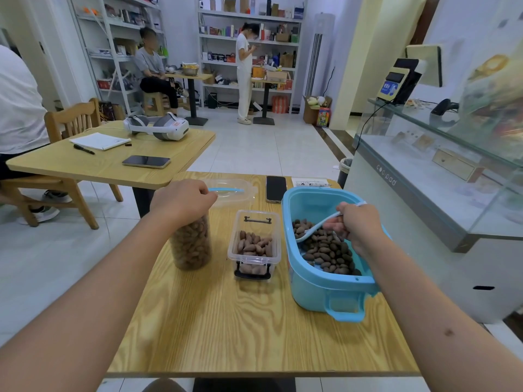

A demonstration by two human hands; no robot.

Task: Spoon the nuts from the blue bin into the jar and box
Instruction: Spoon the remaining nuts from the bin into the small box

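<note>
Head view, my right hand (358, 224) curled round the white spoon (317, 227) dipped in the blue bin's (317, 281) nuts (328, 250), my left hand (182, 199) gripping the jar (192, 244) top.

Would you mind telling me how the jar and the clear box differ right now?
The jar is tall and round; the clear box is low and rectangular, with black latches. The jar looks nearly full of nuts; the box is partly filled. The left hand grips the jar's top; nothing touches the box. Both are clear and hold nuts.
</note>
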